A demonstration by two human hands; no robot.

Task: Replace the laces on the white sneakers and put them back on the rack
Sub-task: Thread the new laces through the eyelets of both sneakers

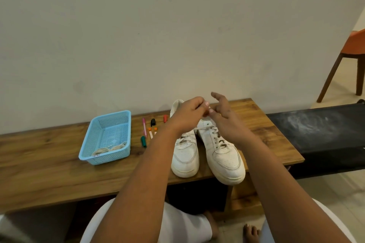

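Two white sneakers stand side by side on the wooden bench (49, 165), toes toward me: the left sneaker (184, 156) and the right sneaker (223, 154), both laced. My left hand (187, 114) hovers above their collars with its fingers curled, pinching a white lace end. My right hand (225, 116) meets it there; thumb and forefinger pinch the same lace while the other fingers spread upward. A blue plastic basket (88, 150) to the left holds coiled cream laces (109, 149).
Several markers and caps (147, 132) lie between the basket and the shoes. A black bench (320, 136) adjoins on the right, with an orange chair (353, 49) beyond it. A plain wall stands behind the bench. My knees and bare feet show below.
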